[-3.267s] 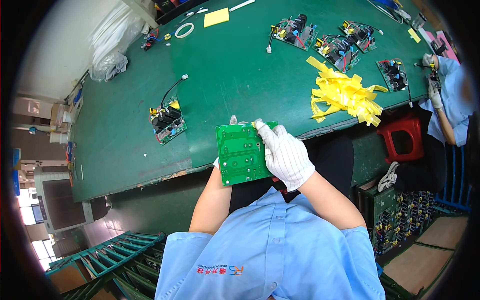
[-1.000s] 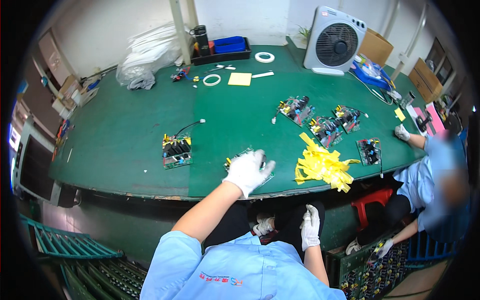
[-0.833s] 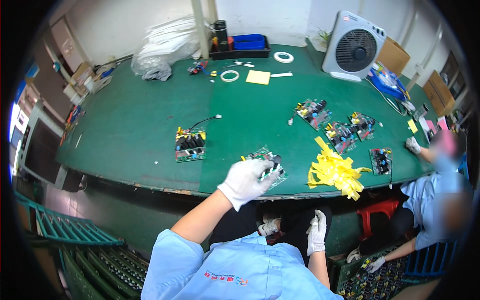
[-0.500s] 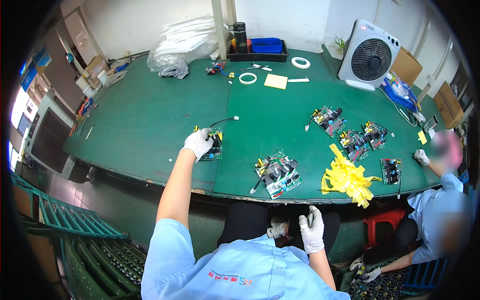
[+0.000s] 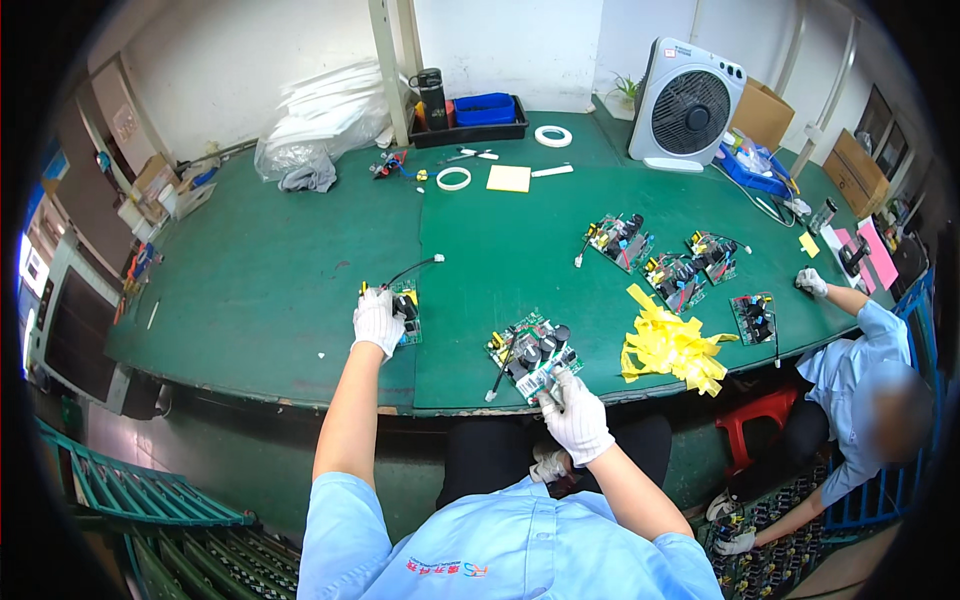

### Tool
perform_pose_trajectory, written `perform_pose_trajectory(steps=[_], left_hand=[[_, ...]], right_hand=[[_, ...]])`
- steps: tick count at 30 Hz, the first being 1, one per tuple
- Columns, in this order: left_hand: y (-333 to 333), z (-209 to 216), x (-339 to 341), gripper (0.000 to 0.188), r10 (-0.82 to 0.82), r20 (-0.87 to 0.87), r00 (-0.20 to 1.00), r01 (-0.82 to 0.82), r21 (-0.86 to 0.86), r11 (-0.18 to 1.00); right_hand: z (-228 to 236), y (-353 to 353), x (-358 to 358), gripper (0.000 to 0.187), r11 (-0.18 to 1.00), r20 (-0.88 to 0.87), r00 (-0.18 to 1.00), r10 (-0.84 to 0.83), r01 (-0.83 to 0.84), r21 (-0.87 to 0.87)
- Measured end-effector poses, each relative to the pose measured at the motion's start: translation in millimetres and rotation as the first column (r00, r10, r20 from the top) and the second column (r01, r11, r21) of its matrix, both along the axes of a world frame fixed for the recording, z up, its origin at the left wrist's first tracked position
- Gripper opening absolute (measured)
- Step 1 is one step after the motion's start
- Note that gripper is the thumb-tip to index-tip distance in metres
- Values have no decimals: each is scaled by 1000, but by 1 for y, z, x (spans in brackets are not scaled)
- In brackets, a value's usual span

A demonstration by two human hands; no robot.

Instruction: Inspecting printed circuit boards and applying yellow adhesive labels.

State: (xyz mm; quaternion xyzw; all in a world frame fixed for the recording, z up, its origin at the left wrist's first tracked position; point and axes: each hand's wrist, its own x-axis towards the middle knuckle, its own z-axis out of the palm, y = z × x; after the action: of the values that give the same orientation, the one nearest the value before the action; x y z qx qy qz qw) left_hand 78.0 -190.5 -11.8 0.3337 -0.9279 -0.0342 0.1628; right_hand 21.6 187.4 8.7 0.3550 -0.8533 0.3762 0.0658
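Note:
My left hand (image 5: pixel 378 320), in a white glove, rests on a green circuit board (image 5: pixel 408 318) left of the table's middle and grips its left side. A black cable with a white plug (image 5: pixel 438 259) runs from that board to the upper right. At the table's near edge, my right hand (image 5: pixel 580 420), also gloved, has thumb and fingertips at the near edge of a second circuit board (image 5: pixel 530 350), apparently pinching it. Large black cylindrical parts and a white label show on this board. The fingers partly cover both boards.
Several circuit boards (image 5: pixel 672 280) lie to the right, behind a heap of yellow strips (image 5: pixel 668 345). A co-worker's gloved hand (image 5: pixel 811 283) rests at the right table edge. Tape rolls (image 5: pixel 553 136), a black tray (image 5: pixel 470 133) and a fan (image 5: pixel 688 105) stand farther back.
My right hand has risen from beside my lap to the near circuit board. My left hand stays on its board. The whole view has shifted slightly, so table things appear farther left.

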Motion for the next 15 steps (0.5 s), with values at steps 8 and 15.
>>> perform_pose_trajectory(steps=[8,15], left_hand=[[-5,27,23,34,-40,-245,969,81,163,983],[25,60,47,31,-153,-605,782,438,356,825]], right_hand=[[14,-2,-29,34,997,14,999,-49,50,-65],[26,-38,-51,28,998,2,999,32,-32,60]])
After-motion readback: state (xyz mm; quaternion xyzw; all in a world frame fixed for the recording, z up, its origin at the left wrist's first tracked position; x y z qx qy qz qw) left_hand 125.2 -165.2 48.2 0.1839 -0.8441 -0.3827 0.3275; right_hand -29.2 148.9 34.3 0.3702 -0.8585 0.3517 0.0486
